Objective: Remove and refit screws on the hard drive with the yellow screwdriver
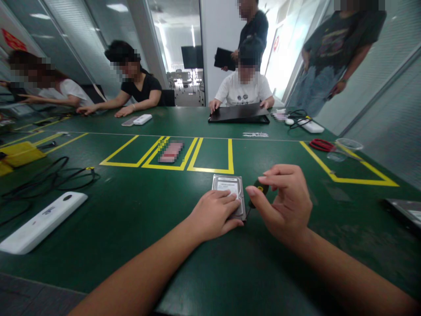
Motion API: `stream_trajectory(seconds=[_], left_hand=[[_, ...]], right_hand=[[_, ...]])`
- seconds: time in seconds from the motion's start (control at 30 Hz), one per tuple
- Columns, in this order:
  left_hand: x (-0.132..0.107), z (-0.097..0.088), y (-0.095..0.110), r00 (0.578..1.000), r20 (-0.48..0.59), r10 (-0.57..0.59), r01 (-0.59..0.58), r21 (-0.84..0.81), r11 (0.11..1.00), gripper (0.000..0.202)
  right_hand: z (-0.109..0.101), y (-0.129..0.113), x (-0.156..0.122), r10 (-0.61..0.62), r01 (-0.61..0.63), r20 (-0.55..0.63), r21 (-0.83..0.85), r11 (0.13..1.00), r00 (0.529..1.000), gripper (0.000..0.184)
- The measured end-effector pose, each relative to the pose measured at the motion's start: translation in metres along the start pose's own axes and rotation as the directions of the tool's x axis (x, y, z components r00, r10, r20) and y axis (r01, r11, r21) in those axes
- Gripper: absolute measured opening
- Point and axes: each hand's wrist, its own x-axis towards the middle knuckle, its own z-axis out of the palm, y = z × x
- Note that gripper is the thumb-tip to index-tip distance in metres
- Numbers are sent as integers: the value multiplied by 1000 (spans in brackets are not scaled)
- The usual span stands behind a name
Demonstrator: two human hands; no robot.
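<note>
A silver hard drive (229,186) lies flat on the green table (138,210) in front of me. My left hand (213,215) rests on its near end, fingers flat and pressing it down. My right hand (284,202) is just to the drive's right, thumb and fingers pinched on a small black screwdriver (259,191) with a yellow mark, its tip down by the drive's right edge.
Yellow tape boxes (171,158) mark the table beyond the drive. A white device (41,221) and black cables (49,180) lie at left, red scissors (320,145) and a clear cup (348,145) at right. Other people sit and stand at the far side.
</note>
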Motion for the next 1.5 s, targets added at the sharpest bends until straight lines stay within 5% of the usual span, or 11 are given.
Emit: stream_trajectory(seconds=[0.67, 1.0, 1.3, 1.5], left_hand=[[0, 0, -1, 1000, 20, -1, 2, -10, 1000, 43], [0, 3, -1, 1000, 18, 4, -4, 10, 1000, 43], [1, 1, 0, 1000, 20, -4, 4, -5, 1000, 43], [0, 3, -2, 1000, 10, -1, 1, -3, 1000, 43]], right_hand=[[2, 0, 0, 16, -17, -18, -18, 1000, 1000, 22], [-2, -6, -2, 65, -70, 51, 100, 993, 997, 21], [0, -3, 1, 2, -1, 14, -27, 1000, 1000, 17], [0, -3, -2, 50, -51, 21, 75, 996, 999, 20]])
